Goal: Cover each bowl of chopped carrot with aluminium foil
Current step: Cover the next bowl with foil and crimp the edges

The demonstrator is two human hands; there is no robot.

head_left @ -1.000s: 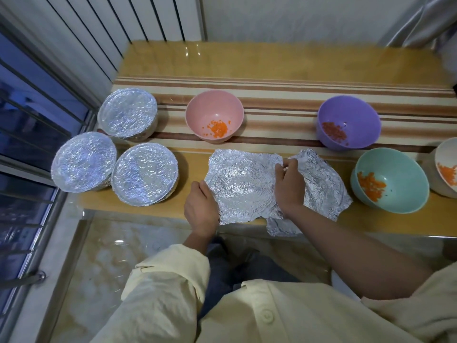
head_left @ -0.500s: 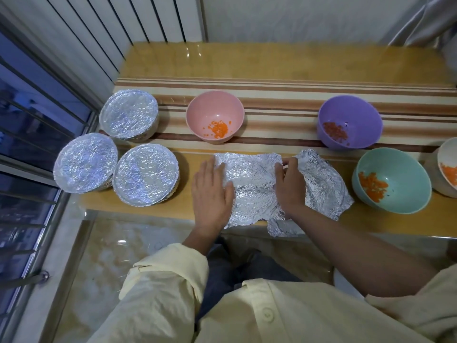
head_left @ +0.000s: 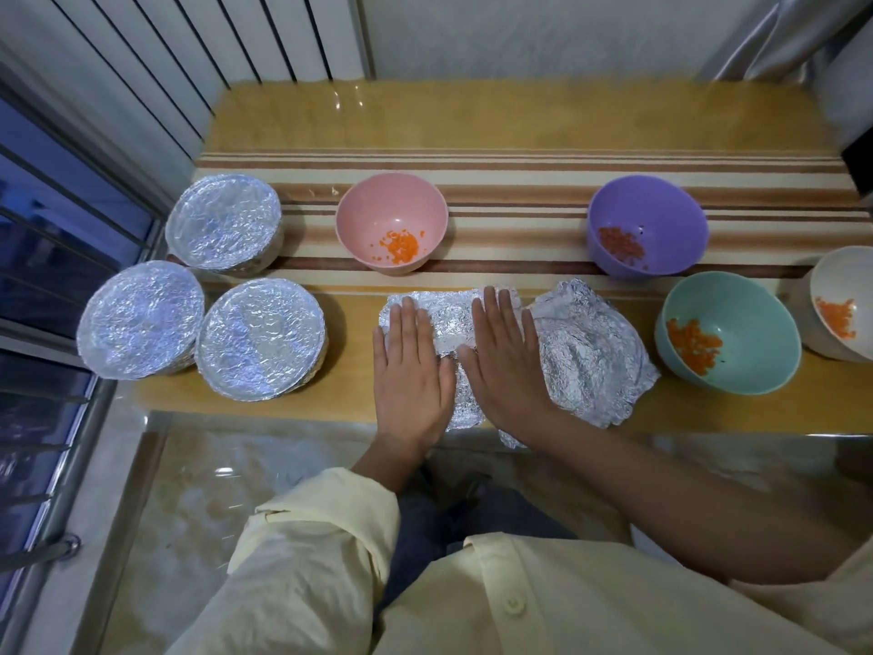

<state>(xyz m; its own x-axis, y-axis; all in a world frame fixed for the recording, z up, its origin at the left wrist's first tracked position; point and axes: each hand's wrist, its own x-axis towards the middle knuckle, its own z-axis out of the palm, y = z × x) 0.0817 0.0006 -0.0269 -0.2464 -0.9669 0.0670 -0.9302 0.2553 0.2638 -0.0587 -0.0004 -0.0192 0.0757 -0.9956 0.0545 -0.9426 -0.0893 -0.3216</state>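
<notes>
Two hands are laid flat on a foil sheet (head_left: 451,323), fingers straight, nothing gripped: left hand (head_left: 411,371) on its left part, right hand (head_left: 505,361) on its right. Three foil-covered bowls (head_left: 260,338) are noted left of the sheet. Pink bowl (head_left: 378,215) behind it, and purple bowl (head_left: 661,215), teal bowl (head_left: 746,323) and white bowl (head_left: 850,276) to its right, are seen uncovered, carrot (head_left: 399,245) exposed.

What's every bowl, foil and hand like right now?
Three left bowls, foil-covered.
Pink bowl, uncovered.
Purple bowl, uncovered.
Teal bowl, uncovered.
White bowl, uncovered.
Middle foil sheet, pressed flat.
Right foil, crumpled, loose.
Left hand, flat on foil.
Right hand, flat on foil.
</notes>
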